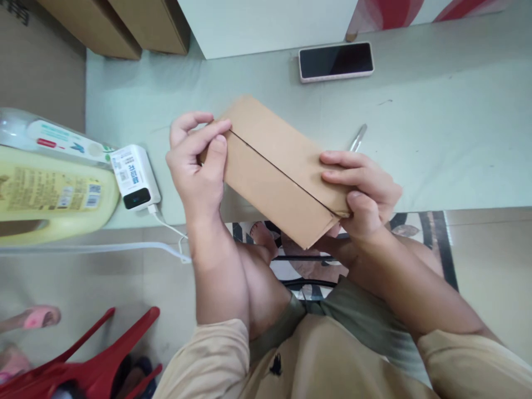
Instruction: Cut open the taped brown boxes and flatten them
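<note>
Between my two hands is a brown cardboard box [274,172], held tilted above the front edge of the table. A dark seam runs along it from one hand to the other. My left hand [199,149] grips the box's left end, thumb and fingers on the faces near the seam. At the right end, my right hand [361,191] is closed around the corner, with its thumb by the end of the seam. Just behind the right hand lies a slim metallic thing [358,137], partly hidden by the fingers.
A phone [336,61] lies on the green-covered table [449,122]. To the left are a white power bank [135,177] with a cable, a yellow jug [58,191] and a clear bottle [62,138]. Cardboard boxes [153,27] stand behind. A red stool [95,360] is on the floor, near another person's feet.
</note>
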`<state>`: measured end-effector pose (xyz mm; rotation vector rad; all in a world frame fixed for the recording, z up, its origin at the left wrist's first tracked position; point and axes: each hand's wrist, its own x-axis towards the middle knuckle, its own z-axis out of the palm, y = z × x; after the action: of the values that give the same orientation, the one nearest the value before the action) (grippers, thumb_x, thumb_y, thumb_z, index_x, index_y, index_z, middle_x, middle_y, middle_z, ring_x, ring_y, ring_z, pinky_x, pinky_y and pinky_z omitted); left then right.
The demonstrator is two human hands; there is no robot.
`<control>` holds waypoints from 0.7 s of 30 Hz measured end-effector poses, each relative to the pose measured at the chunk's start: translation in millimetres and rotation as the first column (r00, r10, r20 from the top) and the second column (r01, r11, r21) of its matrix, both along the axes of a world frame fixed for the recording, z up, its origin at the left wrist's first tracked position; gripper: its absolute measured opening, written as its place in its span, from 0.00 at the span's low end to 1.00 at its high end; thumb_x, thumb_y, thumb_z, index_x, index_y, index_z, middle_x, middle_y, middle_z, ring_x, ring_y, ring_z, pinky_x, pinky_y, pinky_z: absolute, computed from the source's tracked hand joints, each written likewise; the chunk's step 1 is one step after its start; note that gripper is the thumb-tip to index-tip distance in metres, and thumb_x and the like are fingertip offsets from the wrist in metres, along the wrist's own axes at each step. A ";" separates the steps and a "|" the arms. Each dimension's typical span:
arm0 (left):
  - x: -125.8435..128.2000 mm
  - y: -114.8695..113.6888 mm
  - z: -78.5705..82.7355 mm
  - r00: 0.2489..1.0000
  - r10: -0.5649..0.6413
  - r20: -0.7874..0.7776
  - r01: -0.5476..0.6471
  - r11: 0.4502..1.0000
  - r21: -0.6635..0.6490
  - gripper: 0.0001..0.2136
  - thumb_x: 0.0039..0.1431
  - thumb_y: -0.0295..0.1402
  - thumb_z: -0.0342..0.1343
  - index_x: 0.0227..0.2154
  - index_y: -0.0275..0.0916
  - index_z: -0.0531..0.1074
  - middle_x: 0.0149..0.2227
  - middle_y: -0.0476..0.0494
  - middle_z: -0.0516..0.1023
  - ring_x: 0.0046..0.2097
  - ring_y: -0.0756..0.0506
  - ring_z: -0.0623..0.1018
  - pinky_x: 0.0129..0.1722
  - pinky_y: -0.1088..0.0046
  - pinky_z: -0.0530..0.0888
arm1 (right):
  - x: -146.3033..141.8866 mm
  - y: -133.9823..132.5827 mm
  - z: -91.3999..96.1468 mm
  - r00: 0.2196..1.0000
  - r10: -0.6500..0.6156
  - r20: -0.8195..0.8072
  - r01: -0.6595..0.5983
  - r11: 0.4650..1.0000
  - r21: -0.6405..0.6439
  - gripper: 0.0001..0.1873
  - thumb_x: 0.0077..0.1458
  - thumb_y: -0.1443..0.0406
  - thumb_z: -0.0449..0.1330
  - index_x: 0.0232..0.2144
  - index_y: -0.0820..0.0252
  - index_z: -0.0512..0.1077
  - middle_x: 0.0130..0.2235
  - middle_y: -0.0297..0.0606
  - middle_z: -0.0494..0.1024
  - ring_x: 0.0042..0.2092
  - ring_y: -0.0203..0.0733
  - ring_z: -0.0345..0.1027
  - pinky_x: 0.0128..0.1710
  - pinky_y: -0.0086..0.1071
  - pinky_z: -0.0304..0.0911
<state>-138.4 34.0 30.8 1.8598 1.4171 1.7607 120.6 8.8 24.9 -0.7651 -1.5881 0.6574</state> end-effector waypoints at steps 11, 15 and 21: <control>-2.2 3.3 -8.0 1.000 0.011 0.008 -0.012 1.000 0.019 0.15 0.65 0.43 0.59 0.41 0.36 0.83 0.51 0.39 0.70 0.56 0.42 0.74 0.66 0.50 0.67 | 5.6 10.5 -13.4 0.997 0.069 0.041 -0.071 0.996 0.048 0.27 0.67 0.46 0.43 0.45 0.51 0.76 0.52 0.40 0.79 0.54 0.52 0.74 0.57 0.55 0.70; -0.7 1.6 -3.9 0.997 0.072 0.017 -0.072 0.997 -0.036 0.12 0.62 0.36 0.58 0.40 0.36 0.83 0.51 0.40 0.71 0.57 0.42 0.73 0.65 0.52 0.66 | 14.8 18.2 -20.6 0.997 0.075 0.027 -0.074 0.996 -0.046 0.32 0.64 0.40 0.41 0.53 0.50 0.71 0.54 0.41 0.76 0.55 0.54 0.72 0.54 0.55 0.69; 7.3 -0.6 5.4 0.984 0.171 0.059 -0.163 0.980 -0.116 0.12 0.60 0.33 0.56 0.37 0.36 0.84 0.51 0.38 0.74 0.58 0.42 0.72 0.62 0.59 0.69 | 34.2 23.0 -30.0 0.965 0.236 0.113 -0.232 0.971 -0.054 0.31 0.61 0.44 0.50 0.59 0.51 0.65 0.54 0.43 0.74 0.55 0.51 0.70 0.53 0.48 0.68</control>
<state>-131.1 33.4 36.2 1.6512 1.6512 1.7621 154.7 31.8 -5.1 -0.6609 -1.7968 0.8293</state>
